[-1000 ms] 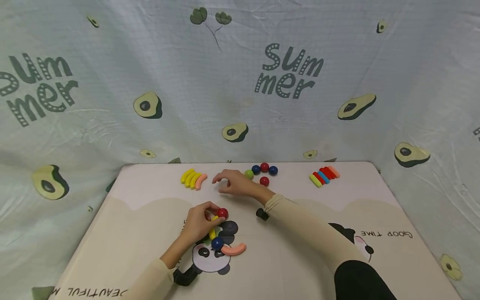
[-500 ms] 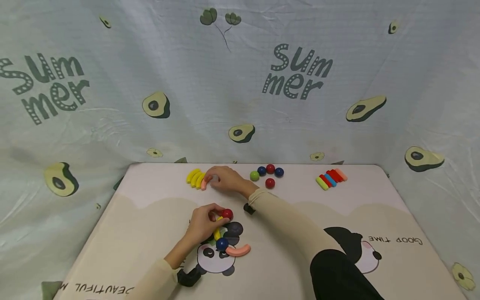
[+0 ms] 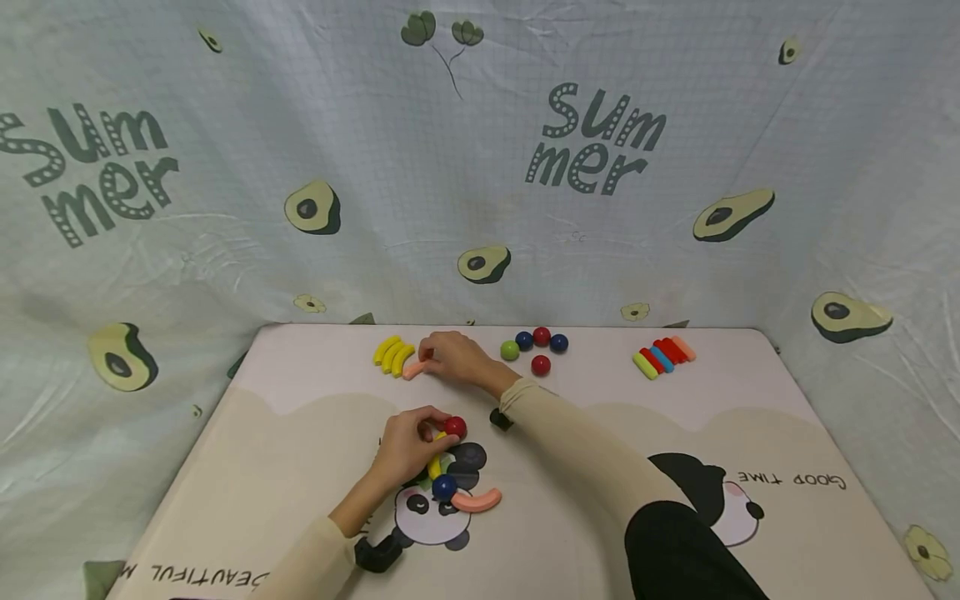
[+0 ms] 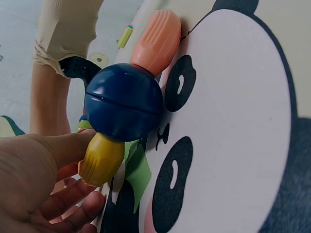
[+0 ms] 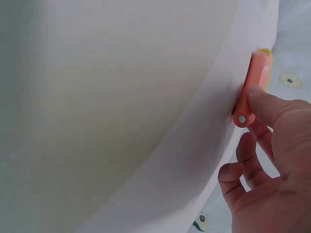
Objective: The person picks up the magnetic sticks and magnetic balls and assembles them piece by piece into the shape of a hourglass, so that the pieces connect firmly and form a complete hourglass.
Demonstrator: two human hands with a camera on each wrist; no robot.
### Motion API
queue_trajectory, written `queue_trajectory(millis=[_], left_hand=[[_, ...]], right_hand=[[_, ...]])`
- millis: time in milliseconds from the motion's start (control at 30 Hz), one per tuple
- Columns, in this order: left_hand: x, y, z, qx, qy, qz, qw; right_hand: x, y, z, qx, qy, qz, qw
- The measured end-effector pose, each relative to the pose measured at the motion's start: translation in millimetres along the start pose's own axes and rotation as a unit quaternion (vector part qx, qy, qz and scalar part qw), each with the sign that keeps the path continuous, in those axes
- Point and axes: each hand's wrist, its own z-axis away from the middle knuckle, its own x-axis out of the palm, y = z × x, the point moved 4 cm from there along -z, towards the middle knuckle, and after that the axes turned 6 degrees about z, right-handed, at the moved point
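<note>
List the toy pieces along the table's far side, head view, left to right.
Three yellow curved pieces → salmon curved piece → green ball → blue ball → two red balls, one nearer → second blue ball → row of coloured sticks.

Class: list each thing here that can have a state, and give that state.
Left hand, holding the red ball and yellow piece
Right hand, pinching a salmon piece
Blue ball, joined to that yellow piece and a second salmon piece
Three other yellow pieces, lying side by side
Five other balls, unjoined, one red set apart
Short sticks, side by side in a row
</note>
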Motion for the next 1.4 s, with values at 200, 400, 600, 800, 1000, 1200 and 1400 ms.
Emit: queue_trajectory(millis=[200,400,600,800,1000,1200,1400], left_hand=[[2.5,0.4,-0.4,0.000,-0.004,0.000,1.0000],[4.8,-0.4,-1.5,0.007,-0.006,-0.003,1.0000],[4.7,-0.3,-3.0,0.015,-0.011,-0.006,0.9998],[4.4,-0.1,-4.7,0.020,-0.023,-0.005,0.9995],[5.5,1.2,-6.3,0.023,-0.022,-0.010,0.9995],[6.9,2.3,-8.2,0.014,-0.002,-0.013,0.9998],[6.9,5.4,-10.5,0.008,0.014,-0.012,0.9998]], right_hand=[[-0.7,1.6,7.6,0.010,-0.020,-0.007,0.9997],[1.4,8.3,18.3,0.015,-0.009,-0.022,0.9996],[-2.9,20.4,44.6,0.022,0.002,-0.067,0.9975],[-16.5,29.2,76.2,0.035,0.013,-0.099,0.9944],[-30.2,30.7,108.5,0.034,0.033,-0.091,0.9948],[-34.7,41.4,137.3,0.046,0.035,-0.103,0.9930],[-40.9,51.0,156.9,0.051,0.041,-0.110,0.9918]])
